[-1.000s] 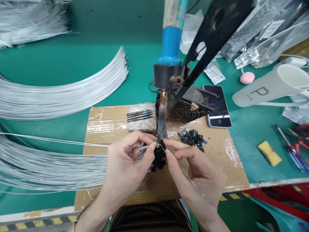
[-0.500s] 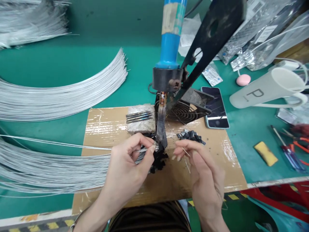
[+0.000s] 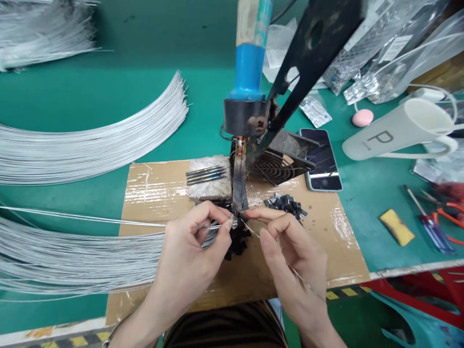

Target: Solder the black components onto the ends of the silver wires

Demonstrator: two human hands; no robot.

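A blue-handled soldering iron point(image 3: 250, 72) is held in a black bracket, its tip pointing down between my hands. My left hand point(image 3: 195, 251) pinches thin grey-white wires point(image 3: 90, 216) between thumb and forefinger, their ends just below the tip. A small metallic part shows at those fingertips, too small to name. My right hand point(image 3: 297, 256) is closed around a thin strand of solder wire point(image 3: 299, 276), whose end reaches toward the tip. Below the left fingertips, several black connectors point(image 3: 237, 244) sit at the end of a bundle of wires point(image 3: 108, 256).
Cardboard point(image 3: 152, 188) covers the work area. On it are a wrapped block point(image 3: 208, 193) with dark rods, a black fan point(image 3: 271, 169) and loose black connectors point(image 3: 286, 205). A phone point(image 3: 321, 159), mug point(image 3: 395, 130), yellow sponge point(image 3: 397, 227) and screwdriver point(image 3: 433, 232) are at right; another wire bundle point(image 3: 108, 150) lies left.
My right hand has moved left and up, bringing the solder wire to the iron's tip near my left fingertips. The left hand keeps its pinch. The whole view has shifted slightly.
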